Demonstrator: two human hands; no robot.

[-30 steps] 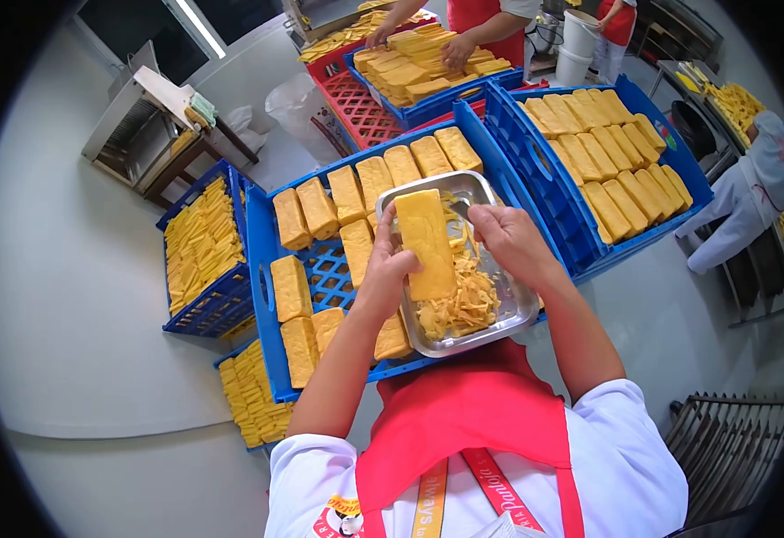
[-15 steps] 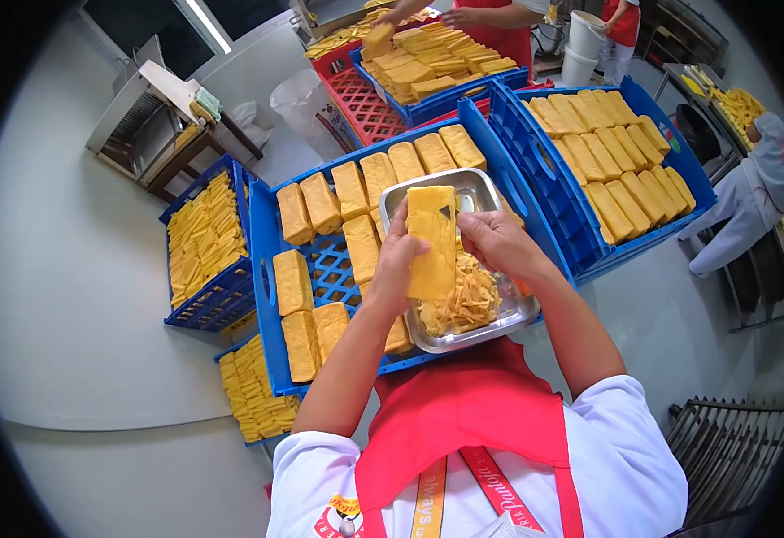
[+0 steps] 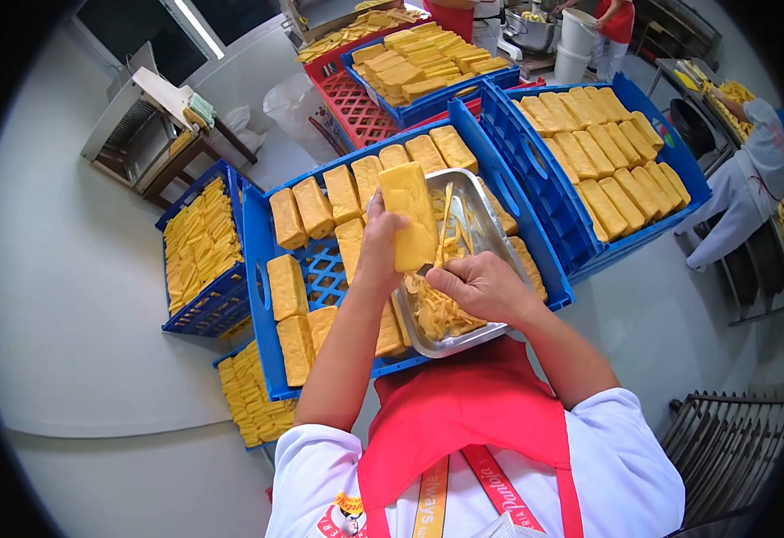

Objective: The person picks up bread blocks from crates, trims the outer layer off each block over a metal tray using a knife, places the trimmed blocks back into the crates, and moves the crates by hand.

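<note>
My left hand [image 3: 381,240] is closed around a yellow loaf-shaped block [image 3: 410,211], held upright above a metal tray with its broad face showing. My right hand [image 3: 486,287] is closed on a small knife [image 3: 424,268]; just its dark blade shows, by the block's lower right corner, and the handle is hidden in the fist. A long thin strip [image 3: 446,215] stands beside the block's right side. Below, the metal tray [image 3: 509,240] holds a heap of yellow shavings [image 3: 446,309]. It rests on a blue crate [image 3: 262,296] containing rows of browned blocks [image 3: 291,285].
To the right stands another blue crate [image 3: 535,184] full of blocks. Ahead, a blue crate of flat slabs [image 3: 428,63] sits on a red crate [image 3: 361,112]. More blue crates [image 3: 199,305] stand at left. Co-workers [image 3: 742,179] are at the right and back; a metal rack [image 3: 724,448] is lower right.
My right hand has moved down along the block, the blade going from its upper face to its lower corner. A long strip now hangs beside it. The block tilts slightly left.
</note>
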